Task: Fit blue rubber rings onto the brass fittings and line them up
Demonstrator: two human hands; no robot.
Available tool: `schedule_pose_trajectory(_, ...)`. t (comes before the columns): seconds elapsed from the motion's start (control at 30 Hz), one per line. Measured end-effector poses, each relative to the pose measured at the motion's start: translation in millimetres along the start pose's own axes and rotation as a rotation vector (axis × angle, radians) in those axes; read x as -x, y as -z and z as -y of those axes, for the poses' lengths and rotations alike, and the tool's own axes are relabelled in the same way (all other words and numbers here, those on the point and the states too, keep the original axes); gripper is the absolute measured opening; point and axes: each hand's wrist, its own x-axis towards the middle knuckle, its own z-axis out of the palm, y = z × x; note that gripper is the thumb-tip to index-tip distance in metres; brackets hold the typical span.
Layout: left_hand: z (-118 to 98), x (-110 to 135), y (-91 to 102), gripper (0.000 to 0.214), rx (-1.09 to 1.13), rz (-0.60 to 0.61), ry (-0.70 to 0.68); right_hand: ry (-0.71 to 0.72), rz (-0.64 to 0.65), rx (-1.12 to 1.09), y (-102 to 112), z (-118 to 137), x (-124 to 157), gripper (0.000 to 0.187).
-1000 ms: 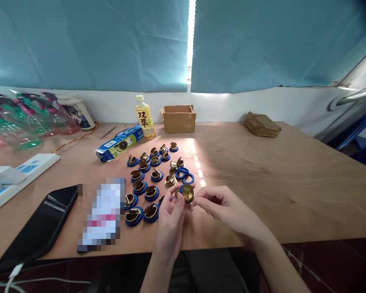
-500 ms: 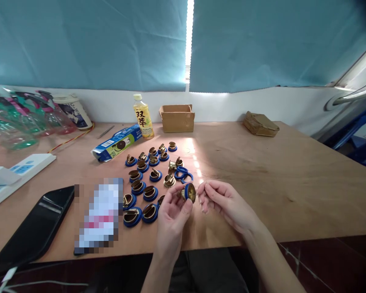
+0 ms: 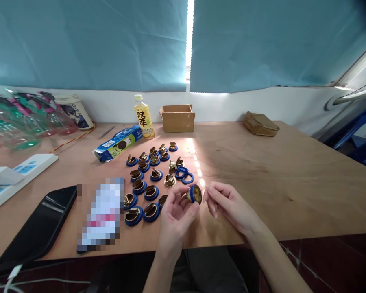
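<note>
My left hand [image 3: 177, 213] pinches a brass fitting with a blue ring [image 3: 195, 194] just above the wooden table [image 3: 262, 175]. My right hand [image 3: 228, 205] hovers close to its right, fingers curled, thumb and forefinger pressed together near the fitting; I cannot make out anything between them. Left of my hands, several finished brass-and-blue pieces [image 3: 146, 183] lie in rows. Two or three loose blue rings [image 3: 184, 175] and a bare brass fitting [image 3: 170, 181] lie just beyond my hands.
A black phone [image 3: 39, 224] and a blurred card [image 3: 102, 213] lie at the front left. A white power strip [image 3: 21, 173], blue packet [image 3: 117, 142], yellow bottle [image 3: 144, 116], cardboard box [image 3: 177, 118] and brown pouch [image 3: 260, 124] sit farther back.
My right hand has let go of the fitting and drawn slightly right. My left hand has turned the piece and shifted it a little to the right.
</note>
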Motion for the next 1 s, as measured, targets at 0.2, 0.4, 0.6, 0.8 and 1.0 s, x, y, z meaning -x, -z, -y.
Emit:
schedule_pose_trajectory(0.2, -1, 3, -1.6, 0.024, -0.045, 0.042, 0.025, -0.088, -0.058, -0.175, 2, -1, -2, 0.033)
schedule_pose_trajectory(0.4, 0, 4, -3.1, 0.024, -0.044, 0.037, 0.027, -0.108, -0.060, -0.250, 0, -3, -2, 0.031)
schedule_pose_trajectory(0.6, -2, 6, -5.8, 0.026, -0.033, 0.010, 0.052, -0.108, -0.073, -0.199, -4, -3, -3, 0.038)
schedule_pose_trajectory(0.8, -3, 5, -6.4, 0.029, -0.023, -0.024, 0.045, -0.041, -0.019, -0.037, -3, 1, 2, 0.033)
schedule_pose_trajectory(1.0, -8, 6, -13.7, 0.022, -0.017, -0.067, 0.017, -0.040, 0.032, 0.106, 0, 6, 6, 0.034)
